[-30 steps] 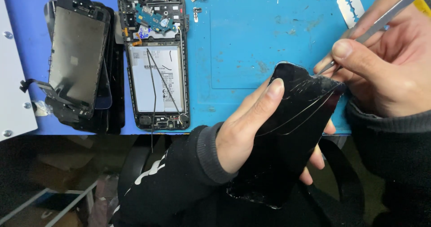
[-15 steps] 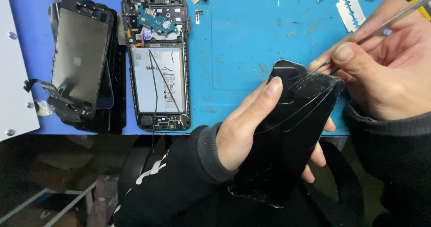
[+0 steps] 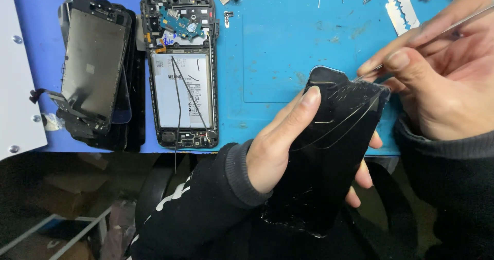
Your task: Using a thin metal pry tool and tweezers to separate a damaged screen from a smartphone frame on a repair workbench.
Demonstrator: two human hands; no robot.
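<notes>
My left hand (image 3: pixel 280 141) grips a black phone screen (image 3: pixel 329 152) with cracked glass, tilted over the near edge of the blue work mat (image 3: pixel 278 44). My right hand (image 3: pixel 442 80) pinches thin metal tweezers (image 3: pixel 463 23), whose tip touches the screen's upper right corner by the cracks. Both arms wear dark sleeves.
An opened phone body (image 3: pixel 182 80) with its white battery and circuit board exposed lies on the mat's left part. A stack of black screens (image 3: pixel 95 69) lies further left. A razor blade (image 3: pixel 401 13) and small parts lie at the mat's far edge. A white panel (image 3: pixel 15 85) sits at far left.
The tweezers' tip has slid along the screen's top edge toward its right corner. My left hand keeps its hold on the screen.
</notes>
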